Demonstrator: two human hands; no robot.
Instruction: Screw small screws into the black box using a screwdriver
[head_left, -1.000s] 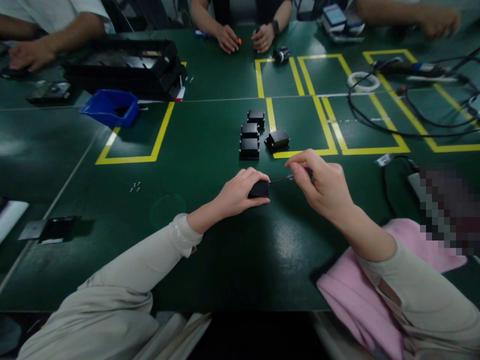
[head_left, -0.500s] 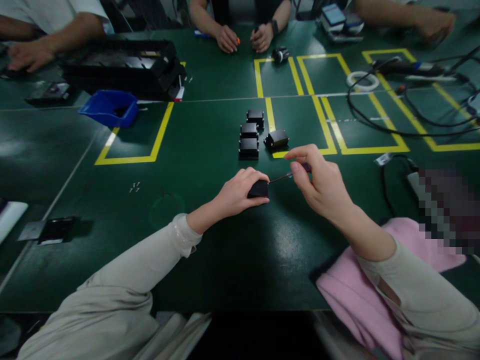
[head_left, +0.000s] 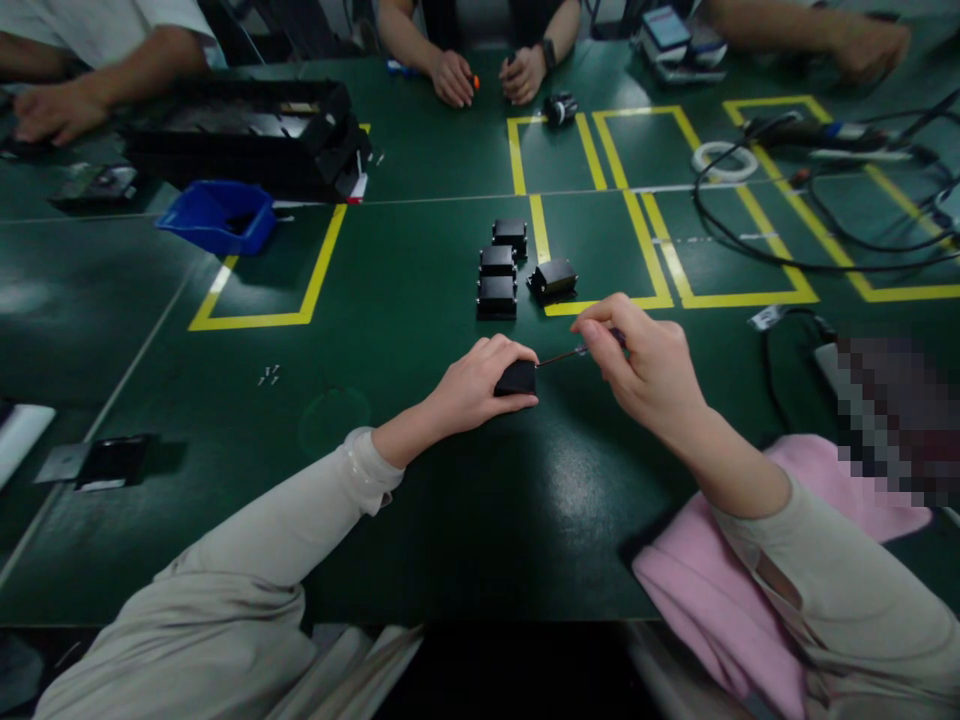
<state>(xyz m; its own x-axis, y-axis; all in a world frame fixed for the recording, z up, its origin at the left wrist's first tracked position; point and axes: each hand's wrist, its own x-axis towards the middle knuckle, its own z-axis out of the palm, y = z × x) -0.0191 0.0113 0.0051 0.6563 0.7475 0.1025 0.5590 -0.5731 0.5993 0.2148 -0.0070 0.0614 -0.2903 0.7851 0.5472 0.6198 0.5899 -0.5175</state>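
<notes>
Between thumb and fingers, my left hand [head_left: 474, 382] grips a small black box [head_left: 516, 379] on the green table. My right hand [head_left: 646, 365] is closed around a screwdriver [head_left: 561, 355], whose thin shaft slants left so that its tip meets the box's right end. Most of the screwdriver's handle is hidden by my fingers. Just beyond stand several similar black boxes, with one box [head_left: 498, 297] at the front of a short row and another box [head_left: 555, 278] set askew to its right. Several small screws [head_left: 268, 375] lie to the left of my left hand.
A blue bin [head_left: 221, 218] stands at the left before a stack of black trays [head_left: 247, 130]. A pink cloth [head_left: 720, 590] lies under my right forearm. Black cables [head_left: 810, 262] loop across the right side. Co-workers' hands [head_left: 454, 78] rest at the far edge.
The fingers of my right hand have shifted slightly on the screwdriver, the index finger curling in more. My left hand and the black box stay in place.
</notes>
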